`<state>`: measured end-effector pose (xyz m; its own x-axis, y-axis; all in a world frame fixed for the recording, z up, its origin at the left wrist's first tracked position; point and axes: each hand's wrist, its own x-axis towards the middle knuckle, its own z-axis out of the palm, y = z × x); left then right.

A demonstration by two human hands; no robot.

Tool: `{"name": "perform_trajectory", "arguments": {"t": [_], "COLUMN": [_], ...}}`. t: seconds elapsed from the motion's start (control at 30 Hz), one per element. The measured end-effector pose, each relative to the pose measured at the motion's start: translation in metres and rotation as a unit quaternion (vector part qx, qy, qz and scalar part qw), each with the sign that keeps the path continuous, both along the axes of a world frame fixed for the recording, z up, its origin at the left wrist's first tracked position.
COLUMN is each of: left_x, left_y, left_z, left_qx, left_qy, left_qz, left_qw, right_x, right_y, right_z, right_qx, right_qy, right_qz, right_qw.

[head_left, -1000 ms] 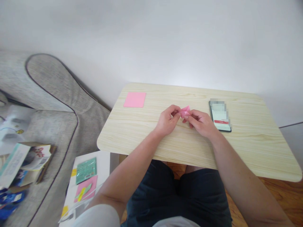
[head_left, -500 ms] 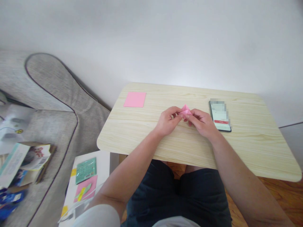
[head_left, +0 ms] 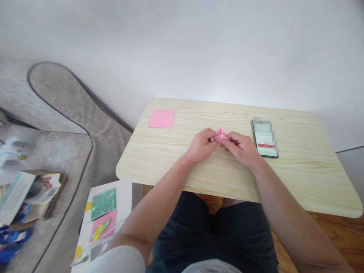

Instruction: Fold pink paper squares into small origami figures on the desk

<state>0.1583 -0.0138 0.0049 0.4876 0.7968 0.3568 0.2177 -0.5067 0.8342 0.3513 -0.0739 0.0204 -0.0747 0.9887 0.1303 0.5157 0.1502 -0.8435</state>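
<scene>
Hands (head_left: 200, 147) w/ folded pink paper (head_left: 220, 138) well inside tbl (head_left: 301, 159) edges

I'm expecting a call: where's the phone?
In the head view, the phone lies right of centre on the table, just right of the right hand.

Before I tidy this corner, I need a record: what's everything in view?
table: one, pale, centre
folded paper: one, pink, over table
paper square: sheets uncountable, pink, table's left
phone: one, dark, table's right half
wall: one, white, background
sofa: one, grey, left
unclear item: one, white, on sofa
carton: one, mostly white, on sofa
packets: count unclear, blue, on sofa
stand: one, white, beside sofa
wrapped packet: one, green, on stand
paper pieces: several, pink, green, yellow, on stand
cable: count unclear, white, on stand
floor: one, brown, beneath table
shirt: one, white, bottom edge
shorts: one pair, dark, bottom centre
left hand: one, bare, holding folded paper
right hand: one, bare, holding folded paper
</scene>
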Motion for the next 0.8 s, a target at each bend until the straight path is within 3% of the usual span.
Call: {"name": "perform_trajectory", "arguments": {"t": [0.43, 0.8], "left_x": [0.001, -0.003], "left_y": [0.001, -0.002], "left_z": [-0.004, -0.002], "left_qx": [-0.015, 0.019], "left_qy": [-0.038, 0.066], "left_qz": [0.004, -0.002], "left_qw": [0.999, 0.998], "right_x": [-0.001, 0.002], "right_y": [0.000, 0.003], "right_z": [-0.007, -0.007], "right_qx": [0.037, 0.077], "right_qy": [-0.026, -0.072], "right_qz": [-0.015, -0.038], "right_qw": [0.999, 0.994]}}
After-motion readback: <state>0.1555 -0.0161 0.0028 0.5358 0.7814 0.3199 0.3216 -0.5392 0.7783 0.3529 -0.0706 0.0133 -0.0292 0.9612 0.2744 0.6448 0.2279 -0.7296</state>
